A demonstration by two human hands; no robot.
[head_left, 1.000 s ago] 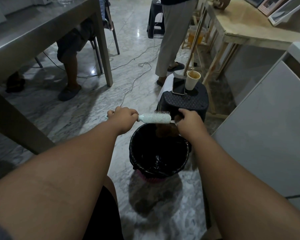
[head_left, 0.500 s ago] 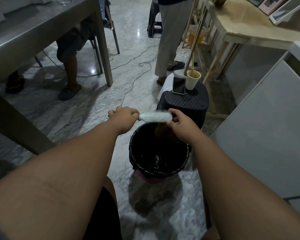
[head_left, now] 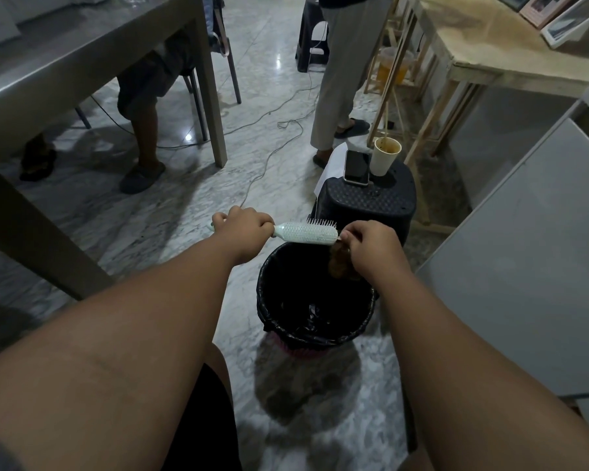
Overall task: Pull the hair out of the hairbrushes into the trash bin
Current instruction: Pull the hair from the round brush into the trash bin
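- Marble floor (head_left: 191, 212) runs under everything, with the lined trash bin (head_left: 315, 294) standing on it.
- Left hand (head_left: 244, 227) keeps its grip wrapped tight around the hairbrush (head_left: 305, 232) handle, holding it above the bin's far rim.
- Right hand (head_left: 369, 244), half a second ago at the bristles, now pinches a brown hair clump (head_left: 339, 265) drawn down over the bin; it looks ready to drop.

We've got the hairbrush (head_left: 305, 232) gripped in our left hand (head_left: 249, 227), right hand (head_left: 368, 244) pinching a brown hair clump (head_left: 337, 265) over the trash bin (head_left: 269, 300).
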